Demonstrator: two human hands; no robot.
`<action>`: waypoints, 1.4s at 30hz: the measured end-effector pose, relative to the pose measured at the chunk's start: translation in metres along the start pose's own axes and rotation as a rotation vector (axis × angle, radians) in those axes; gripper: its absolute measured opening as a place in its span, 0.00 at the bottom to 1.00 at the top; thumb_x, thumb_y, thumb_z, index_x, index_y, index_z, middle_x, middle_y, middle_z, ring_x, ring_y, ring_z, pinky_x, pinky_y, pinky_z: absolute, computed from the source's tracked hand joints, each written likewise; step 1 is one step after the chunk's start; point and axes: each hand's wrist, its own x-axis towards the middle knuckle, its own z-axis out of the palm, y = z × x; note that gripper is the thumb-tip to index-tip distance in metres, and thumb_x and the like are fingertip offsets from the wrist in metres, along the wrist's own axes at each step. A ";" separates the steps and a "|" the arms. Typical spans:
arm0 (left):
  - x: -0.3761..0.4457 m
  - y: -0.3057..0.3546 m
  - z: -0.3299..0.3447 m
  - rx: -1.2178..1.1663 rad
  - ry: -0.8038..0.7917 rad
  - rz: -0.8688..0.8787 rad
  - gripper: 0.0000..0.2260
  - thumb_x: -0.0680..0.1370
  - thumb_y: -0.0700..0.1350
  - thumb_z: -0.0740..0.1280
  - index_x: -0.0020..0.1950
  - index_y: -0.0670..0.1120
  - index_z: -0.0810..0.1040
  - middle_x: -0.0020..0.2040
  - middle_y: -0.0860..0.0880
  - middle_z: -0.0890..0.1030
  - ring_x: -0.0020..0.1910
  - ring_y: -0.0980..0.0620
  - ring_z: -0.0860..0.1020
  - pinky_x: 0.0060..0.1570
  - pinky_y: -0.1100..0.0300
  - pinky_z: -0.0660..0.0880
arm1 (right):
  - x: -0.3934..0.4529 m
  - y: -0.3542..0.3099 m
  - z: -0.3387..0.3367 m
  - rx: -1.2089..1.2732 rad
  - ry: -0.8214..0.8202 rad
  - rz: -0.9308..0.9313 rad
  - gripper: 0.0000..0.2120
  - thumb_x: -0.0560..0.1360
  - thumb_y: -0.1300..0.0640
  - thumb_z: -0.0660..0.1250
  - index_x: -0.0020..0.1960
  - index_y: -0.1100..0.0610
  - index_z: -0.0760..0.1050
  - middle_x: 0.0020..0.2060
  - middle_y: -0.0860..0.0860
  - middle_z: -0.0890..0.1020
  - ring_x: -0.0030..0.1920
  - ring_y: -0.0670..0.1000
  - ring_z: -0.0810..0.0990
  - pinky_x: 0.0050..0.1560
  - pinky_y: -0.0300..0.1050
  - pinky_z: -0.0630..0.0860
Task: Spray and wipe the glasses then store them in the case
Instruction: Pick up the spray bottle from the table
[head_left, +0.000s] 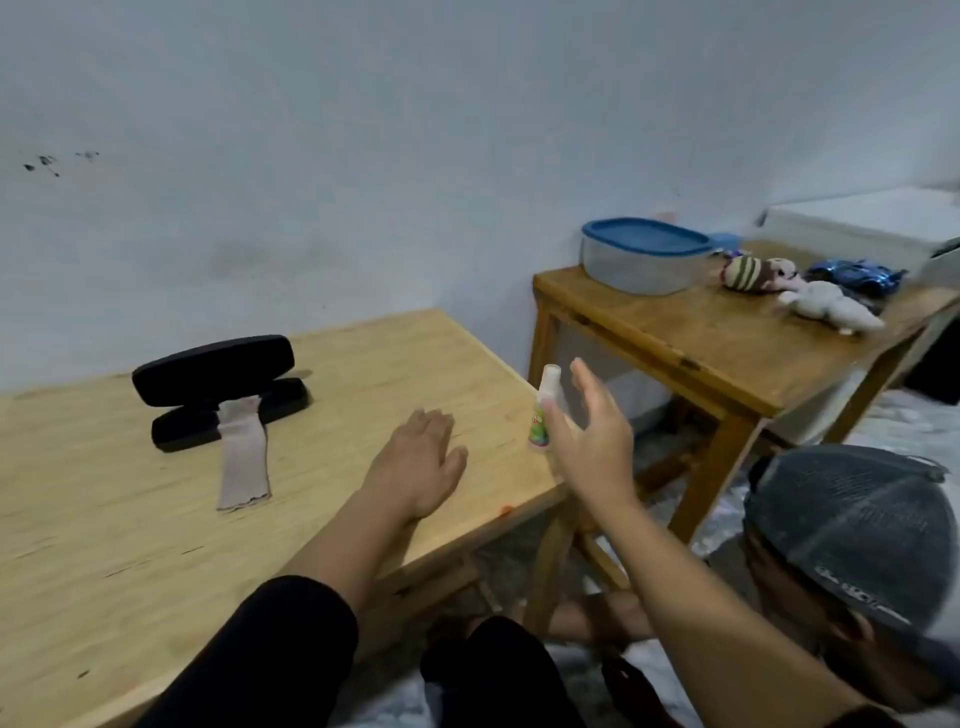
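Observation:
A black glasses case (213, 370) lies open at the back left of the light wooden table (130, 545), its lid raised. A beige wiping cloth (243, 457) hangs out of the case onto the tabletop. No glasses show; the inside of the case is hidden. A small white spray bottle (546, 400) with a green label stands upright at the table's right edge. My right hand (592, 441) hovers just right of the bottle, fingers spread, thumb close to its lower part. My left hand (423, 462) rests flat, palm down, on the table left of the bottle.
A second wooden table (727, 343) stands to the right with a blue-lidded container (641, 254), soft toys (826, 306) and a blue toy car (857, 275). Another person in a grey cap (852, 530) crouches at the lower right. My dark-clad knees are below.

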 end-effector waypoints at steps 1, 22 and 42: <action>0.000 0.000 -0.001 0.012 0.002 0.000 0.24 0.80 0.55 0.53 0.74 0.47 0.56 0.76 0.47 0.57 0.75 0.48 0.52 0.72 0.54 0.52 | -0.003 0.003 0.002 0.032 -0.005 0.036 0.26 0.77 0.50 0.63 0.73 0.54 0.62 0.70 0.51 0.69 0.70 0.50 0.67 0.69 0.47 0.65; 0.023 0.071 -0.019 -0.617 0.321 0.066 0.15 0.79 0.51 0.60 0.64 0.49 0.74 0.61 0.51 0.78 0.60 0.55 0.75 0.58 0.63 0.69 | 0.005 0.012 0.027 0.136 -0.067 -0.052 0.28 0.77 0.56 0.64 0.71 0.39 0.57 0.63 0.52 0.76 0.57 0.48 0.78 0.56 0.48 0.78; 0.046 0.109 -0.042 -1.218 0.305 -0.251 0.08 0.77 0.46 0.64 0.51 0.48 0.82 0.51 0.50 0.83 0.53 0.51 0.79 0.56 0.56 0.76 | 0.013 -0.006 0.022 -0.036 -0.049 -0.271 0.24 0.80 0.54 0.51 0.72 0.41 0.46 0.52 0.48 0.71 0.42 0.39 0.69 0.39 0.32 0.66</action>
